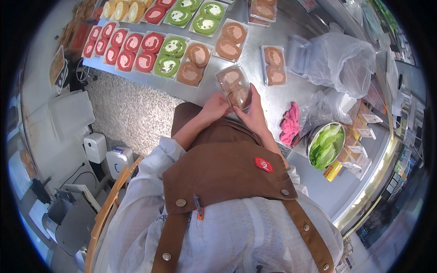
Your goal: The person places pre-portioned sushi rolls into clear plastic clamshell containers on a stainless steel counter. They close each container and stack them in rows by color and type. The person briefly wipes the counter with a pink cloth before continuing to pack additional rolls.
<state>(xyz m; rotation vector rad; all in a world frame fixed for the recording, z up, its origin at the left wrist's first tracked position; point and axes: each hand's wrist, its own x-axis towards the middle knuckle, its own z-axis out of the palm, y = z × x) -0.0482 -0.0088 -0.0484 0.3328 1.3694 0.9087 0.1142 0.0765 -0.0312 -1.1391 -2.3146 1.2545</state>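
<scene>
Both my hands hold a clear-lidded box of two brown cake roll slices [234, 87] at the near edge of the steel table. My left hand [217, 107] is at its lower left corner, fingertips partly hidden by the box. My right hand [252, 111] grips its right side, thumb at the near end. Beyond it lie open white trays of brown slices [194, 64], green slices [171, 56] and red slices [147, 52]. A closed box of brown slices [275, 65] lies to the right, and more closed boxes [263, 10] are stacked at the far edge.
To the right are clear plastic lids [298, 56], a large plastic bag [341, 61], a crumpled pink cloth [290, 124] and a metal bowl of lettuce [326, 145]. Yellow cream roll slices [122, 11] stand at the far left. A wooden chair back [99, 221] is at the lower left.
</scene>
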